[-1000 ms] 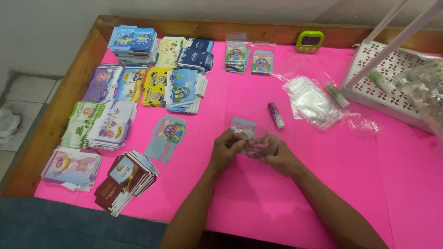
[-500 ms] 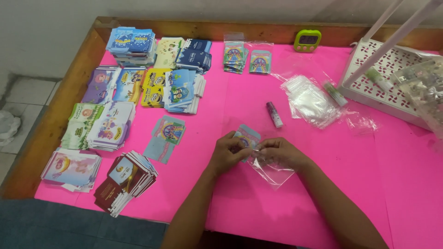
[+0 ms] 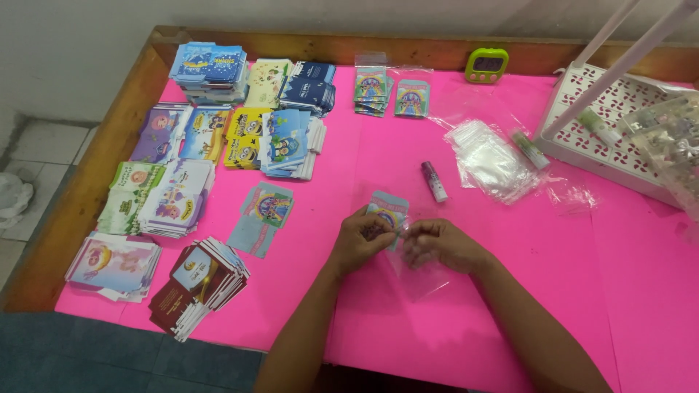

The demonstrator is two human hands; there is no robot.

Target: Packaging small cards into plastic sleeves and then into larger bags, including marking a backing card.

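your left hand (image 3: 362,240) and your right hand (image 3: 435,244) meet low on the pink table (image 3: 378,320), fingertips almost touching. between them you hold a small printed card (image 3: 387,211): its pale blue top sticks up just above your left fingers, while its lower part is hidden behind them. your left fingers are curled and pinched on the card. your right fingers are bunched together at the mouth of a clear plastic sleeve (image 3: 419,273), which trails from under your right hand down toward you and lies flat on the table. whether the card's bottom edge is already inside the sleeve cannot be told.

taking the card as the landmark: a small purple tube (image 3: 435,181) lies just beyond it and slightly right, apart from your hands. further right of that sits a loose heap of clear bags (image 3: 491,160), and past it a white lattice tray (image 3: 608,138) at the table's right side. two loose cards (image 3: 261,217) with the same rainbow print lie to the card's left, near your left hand but not touching it. beyond those, stacks of printed cards (image 3: 218,138) fill the table's left half. a green timer (image 3: 487,65) stands well beyond the card, against the wooden rim.
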